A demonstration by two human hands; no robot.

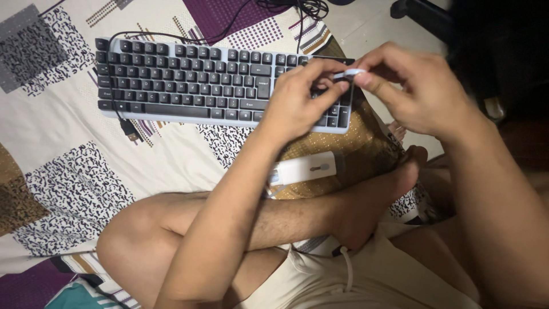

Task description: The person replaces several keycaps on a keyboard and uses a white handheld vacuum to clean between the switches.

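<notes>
Both your hands meet over the right end of the keyboard, a flat dark-keyed board in a pale grey frame lying on the patterned bedsheet. Your left hand and right hand pinch a small white, slender piece between them, fingertips closed on it from either side; it sits just above the far right keys, held clear of them. Its exact shape is too small to tell.

Your left forearm crosses in front of the keyboard's right part and hides some keys there. Near that, between the keyboard and your crossed legs, a white oblong plastic case with rounded ends lies on a brown, gold-speckled patch of cloth. A black cable runs down over the keyboard's left side and ends in a plug resting on the sheet just near the board's edge; more dark cable lies tangled at the far edge. The sheet is soft cotton with purple, grey and speckled squares.
</notes>
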